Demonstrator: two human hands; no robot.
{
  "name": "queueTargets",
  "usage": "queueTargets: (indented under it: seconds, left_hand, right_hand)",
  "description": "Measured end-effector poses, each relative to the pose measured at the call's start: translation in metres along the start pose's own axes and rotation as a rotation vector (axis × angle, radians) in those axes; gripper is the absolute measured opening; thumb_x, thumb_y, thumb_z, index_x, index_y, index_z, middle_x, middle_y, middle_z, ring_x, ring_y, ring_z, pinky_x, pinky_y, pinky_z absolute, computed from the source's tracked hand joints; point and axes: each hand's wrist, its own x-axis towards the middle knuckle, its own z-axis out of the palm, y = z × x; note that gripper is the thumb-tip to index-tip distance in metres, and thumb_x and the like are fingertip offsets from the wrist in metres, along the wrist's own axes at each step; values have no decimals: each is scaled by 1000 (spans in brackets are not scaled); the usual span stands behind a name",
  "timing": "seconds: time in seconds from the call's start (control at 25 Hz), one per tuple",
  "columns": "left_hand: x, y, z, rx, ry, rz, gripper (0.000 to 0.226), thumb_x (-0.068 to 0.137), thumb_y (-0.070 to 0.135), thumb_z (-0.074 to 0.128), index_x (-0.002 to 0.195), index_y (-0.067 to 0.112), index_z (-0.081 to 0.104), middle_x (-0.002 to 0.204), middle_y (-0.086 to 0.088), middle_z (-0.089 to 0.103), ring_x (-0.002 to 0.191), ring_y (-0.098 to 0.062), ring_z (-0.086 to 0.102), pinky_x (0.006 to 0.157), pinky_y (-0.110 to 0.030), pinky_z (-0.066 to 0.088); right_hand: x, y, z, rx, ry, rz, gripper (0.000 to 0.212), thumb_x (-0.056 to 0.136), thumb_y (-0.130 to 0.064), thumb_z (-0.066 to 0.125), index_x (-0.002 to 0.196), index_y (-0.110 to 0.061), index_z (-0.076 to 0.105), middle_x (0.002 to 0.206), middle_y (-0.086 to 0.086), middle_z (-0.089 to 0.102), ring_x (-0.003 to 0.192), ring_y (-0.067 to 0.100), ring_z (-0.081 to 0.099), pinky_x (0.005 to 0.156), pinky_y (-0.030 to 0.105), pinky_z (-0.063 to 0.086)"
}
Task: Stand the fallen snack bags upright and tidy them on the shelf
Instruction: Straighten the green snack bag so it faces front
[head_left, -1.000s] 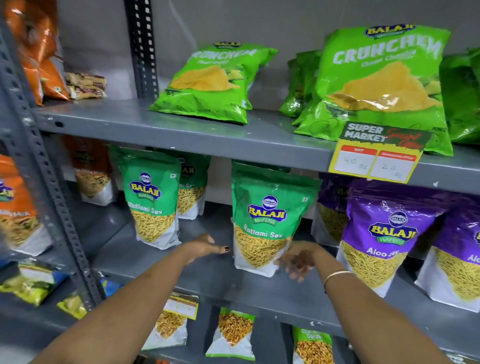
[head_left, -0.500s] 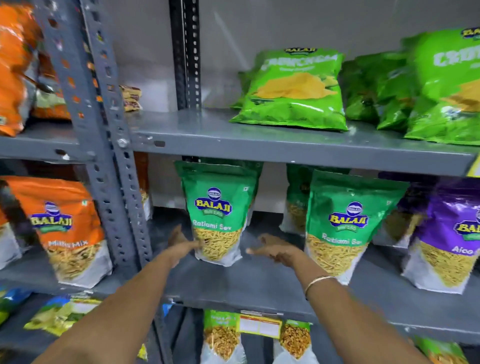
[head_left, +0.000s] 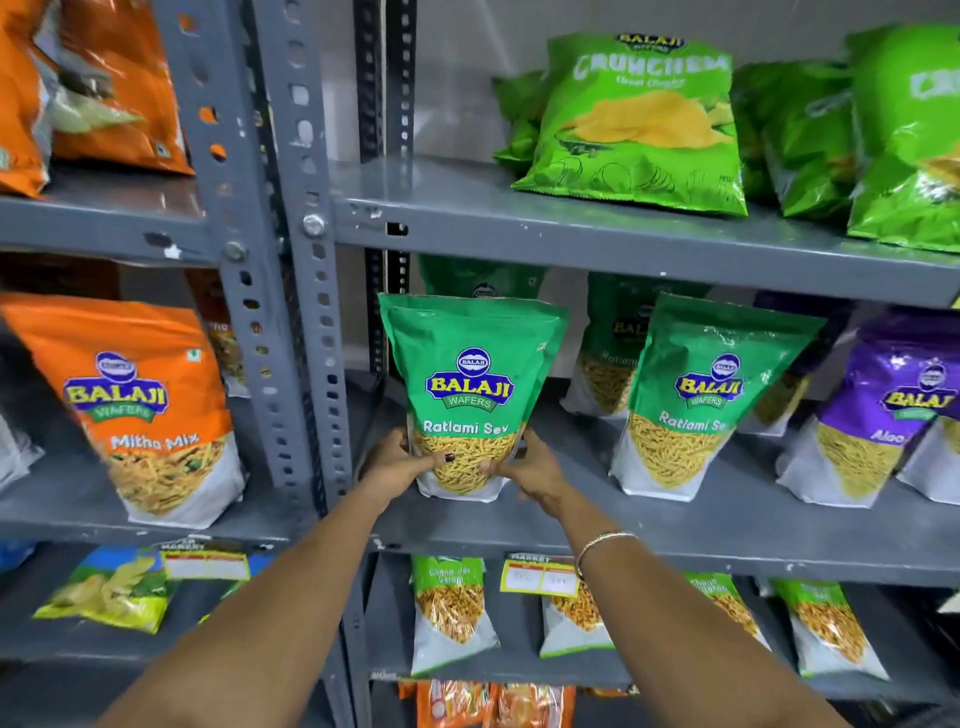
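Reaching in from the bottom edge with both bare forearms, a thin bracelet (head_left: 602, 543) circling the right wrist. Gripping a green Ratlami Sev bag (head_left: 470, 395) from both sides near its base — left hand (head_left: 392, 465) wrapping the lower left edge with a dark-nailed thumb lying across the clear window, right hand (head_left: 530, 470) cupping the lower right corner, fingers curled closed around the pack. Standing upright, facing forward, close to the front edge of the grey middle shelf (head_left: 675, 525) and toward its left end, just beside the perforated upright post (head_left: 306, 291); hard to tell whether resting on the shelf or lifted slightly off it.

Hanging from that shelf's front lip, a yellow price tag (head_left: 540, 577), partly crossed by the right forearm.

Standing to the right along the same shelf, apart from the held one, a second green Ratlami Sev bag (head_left: 701, 400) leaning slightly to the right, then a purple bag (head_left: 883, 410) near the right edge. Sitting further back against the rear wall, more green packs, partly hidden.

Standing in the neighbouring bay beyond the post, an orange Mitha Mix bag (head_left: 140, 410) — tilting left.

Lying propped on the shelf above, a bright green chips bag (head_left: 644, 124).
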Motion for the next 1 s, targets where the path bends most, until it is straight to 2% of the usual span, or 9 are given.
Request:
queueTargets:
  seconds: [0.24,0.36,0.44,0.52,0.68,0.76,0.84,0.88,1.0]
  left_hand:
    - [-44,-1,-1,81,20,38,58,65,33,80,112,6,57,120,-12,67,108,-28,62,90,-36,49]
    - [-59,2,2,125,63,23,57,69,32,78,114,3,57,121,-14,65,110,-28,60,77,-27,40]
    - [-64,3,3,120,69,21,56,70,30,77,114,2,57,122,-15,65,111,-28,60,77,-26,39]
    - [-67,4,4,109,75,32,56,70,30,78,114,2,58,122,-15,65,110,-29,60,77,-26,40]
    - [-68,2,5,99,99,43,57,69,30,78,115,3,59,122,-15,65,112,-28,60,79,-26,41]
    - [-64,1,2,88,42,19,67,67,34,79,121,5,54,129,-14,61,117,-28,58,89,-30,45]
    - [-60,-2,-4,148,-120,-129,88,64,42,78,135,8,40,142,-12,48,127,-29,49,100,-39,44]
    - [-61,-1,-6,234,-226,-251,93,67,44,76,141,8,32,147,-13,41,130,-29,46,100,-40,44]
    - [-62,7,-6,553,-469,-576,74,79,44,64,134,1,40,136,-14,52,117,-22,57,76,-28,50]
  right_hand:
    - [-32,12,-4,-71,22,-60,77,72,-14,77,137,-14,37,137,9,52,91,14,52,40,3,40]
    - [-42,13,-5,-60,8,-66,75,72,-13,77,136,-13,37,139,10,51,108,21,52,69,26,50]
    - [-44,13,-6,-65,2,-55,75,73,-14,77,136,-13,37,140,10,50,120,31,51,88,41,49]
    - [-45,13,-7,-77,-10,-60,73,73,-14,76,135,-13,38,140,11,49,122,32,51,97,50,46]
    - [-45,13,-8,-103,-12,-63,70,73,-16,76,134,-13,41,139,11,51,119,32,53,94,49,48]
    - [-44,13,-9,-108,-25,-63,71,74,-18,76,134,-14,40,139,11,51,119,32,53,79,42,53]
    - [-42,16,-11,-125,-55,-38,74,75,-22,75,137,-12,35,141,12,47,118,28,51,63,27,48]
    - [-40,20,-15,-147,-63,-20,78,76,-25,74,139,-10,31,144,13,43,122,29,48,64,26,46]
    - [-33,40,-41,-227,12,39,89,75,-32,74,142,-3,23,147,17,36,133,32,39,92,37,45]
